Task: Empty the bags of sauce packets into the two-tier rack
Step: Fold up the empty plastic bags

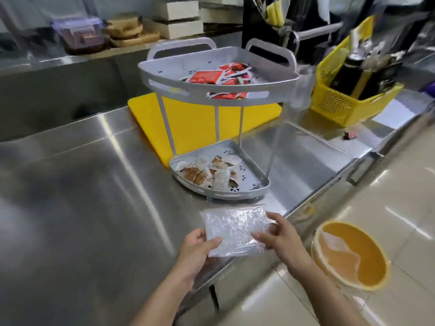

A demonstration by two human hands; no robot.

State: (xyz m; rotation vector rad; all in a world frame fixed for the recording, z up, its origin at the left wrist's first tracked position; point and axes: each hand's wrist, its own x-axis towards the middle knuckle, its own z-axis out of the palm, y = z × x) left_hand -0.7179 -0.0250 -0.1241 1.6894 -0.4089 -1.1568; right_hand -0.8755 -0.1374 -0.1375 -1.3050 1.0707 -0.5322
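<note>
We hold a crumpled clear bag [233, 231] above the bench [82, 196] edge, left hand [200, 245] and right hand [280, 238] fingers clamped on its ends, just before the two-tier rack [219, 90]; packets sit in both tiers.

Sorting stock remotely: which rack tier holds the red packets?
The upper tier holds the red packets, between the rack's two handles. The lower tier, nearest the hands, has only brown-and-white packets.
</note>
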